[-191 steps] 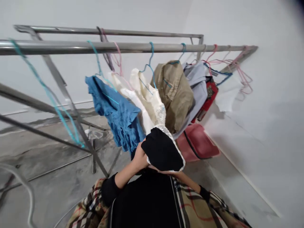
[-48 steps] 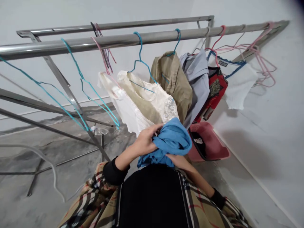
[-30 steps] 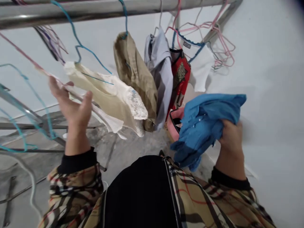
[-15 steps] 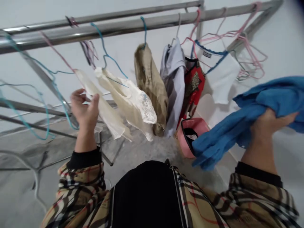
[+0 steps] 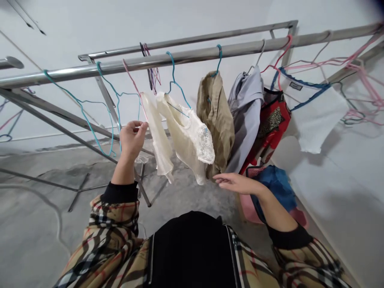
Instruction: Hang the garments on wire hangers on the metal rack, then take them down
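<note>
My left hand (image 5: 132, 138) is pinched at the near edge of a thin off-white garment (image 5: 157, 140), which hangs on a pink wire hanger (image 5: 130, 74). My right hand (image 5: 238, 183) is empty with its fingers stretched out to the left, near the lower hem of a khaki garment (image 5: 215, 120). Between them hangs a cream lace top (image 5: 187, 138) on a blue hanger. A crumpled blue garment (image 5: 277, 186) lies in the pink basket (image 5: 250, 210) on the floor, partly hidden behind my right forearm.
The metal rail (image 5: 192, 58) also carries a grey-blue shirt (image 5: 246, 112), a red patterned garment (image 5: 271, 120) and a white top with blue trim (image 5: 318, 116). Bare turquoise hangers (image 5: 82, 106) hang at the left. Rack legs and a pale hose (image 5: 54, 208) are on the left floor.
The blue garment came off its turquoise hanger, was bundled in both hands, swung right, and now lies in the basket. My right hand let it go and came back left; my left hand went to the off-white garment.
</note>
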A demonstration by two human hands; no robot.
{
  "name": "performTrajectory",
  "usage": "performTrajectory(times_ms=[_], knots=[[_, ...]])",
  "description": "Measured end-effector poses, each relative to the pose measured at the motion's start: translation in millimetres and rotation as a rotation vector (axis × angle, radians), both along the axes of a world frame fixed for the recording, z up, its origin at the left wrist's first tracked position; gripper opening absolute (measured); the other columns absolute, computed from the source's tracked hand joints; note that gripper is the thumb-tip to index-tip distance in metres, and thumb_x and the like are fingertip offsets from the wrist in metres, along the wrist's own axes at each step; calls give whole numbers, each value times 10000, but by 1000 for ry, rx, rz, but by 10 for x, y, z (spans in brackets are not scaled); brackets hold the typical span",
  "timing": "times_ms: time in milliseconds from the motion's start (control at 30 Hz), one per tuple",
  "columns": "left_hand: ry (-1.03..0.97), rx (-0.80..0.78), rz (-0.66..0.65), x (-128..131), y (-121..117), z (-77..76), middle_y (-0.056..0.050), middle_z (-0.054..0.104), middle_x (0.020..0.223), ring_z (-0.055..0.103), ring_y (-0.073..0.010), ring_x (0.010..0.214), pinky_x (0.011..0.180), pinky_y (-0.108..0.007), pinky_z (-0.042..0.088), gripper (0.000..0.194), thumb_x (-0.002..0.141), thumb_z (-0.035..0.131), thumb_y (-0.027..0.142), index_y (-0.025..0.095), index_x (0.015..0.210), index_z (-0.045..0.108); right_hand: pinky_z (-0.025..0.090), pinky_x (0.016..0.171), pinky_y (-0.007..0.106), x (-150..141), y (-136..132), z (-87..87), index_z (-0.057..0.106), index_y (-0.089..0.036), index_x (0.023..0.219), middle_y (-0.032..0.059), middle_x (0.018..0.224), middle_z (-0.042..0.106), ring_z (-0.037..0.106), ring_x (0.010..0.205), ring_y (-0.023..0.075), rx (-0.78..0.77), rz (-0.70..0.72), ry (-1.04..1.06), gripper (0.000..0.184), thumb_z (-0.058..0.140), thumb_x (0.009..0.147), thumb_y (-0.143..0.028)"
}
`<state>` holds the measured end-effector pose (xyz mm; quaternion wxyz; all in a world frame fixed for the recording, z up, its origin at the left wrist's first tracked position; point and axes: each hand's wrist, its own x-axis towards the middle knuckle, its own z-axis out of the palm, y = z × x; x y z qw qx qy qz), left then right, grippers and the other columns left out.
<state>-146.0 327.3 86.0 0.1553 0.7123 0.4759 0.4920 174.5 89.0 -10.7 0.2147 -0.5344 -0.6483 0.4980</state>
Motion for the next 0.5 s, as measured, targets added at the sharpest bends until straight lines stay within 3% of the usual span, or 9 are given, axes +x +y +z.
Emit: performTrajectory(times_ms=[67,133,333,500], knots=[[-17,10,-41,8,0,1,38,479,614,414,-90,547,500,-212,296,244,828,577,406,166,859,597,497,956,364,-284,171,199,562,-183,1328,116,1211,667,637,1094,215,77,131,32,487,532,897,-407],[-49,19,-103,36,-3,-3,25,524,672,436,-89,572,514,-201,319,234,823,586,391,170,897,595,505,910,348,-501,350,332,544,-194,1343,105,1186,670,641,1045,195,177,152,74,477,517,913,-400],[-129,-5,-253,140,24,-41,-19,600,984,467,-72,646,581,-188,393,317,766,664,334,199,1027,544,504,789,306,-1068,909,454,489,-194,1372,105,1225,602,603,825,123,422,-145,218,514,540,893,-374],[-133,-9,-311,177,96,-72,-21,560,962,513,-92,696,600,-200,416,362,774,641,325,210,1092,511,491,745,298,-1472,1183,497,474,-184,1383,109,1190,603,555,682,98,519,-287,152,536,555,881,-354]])
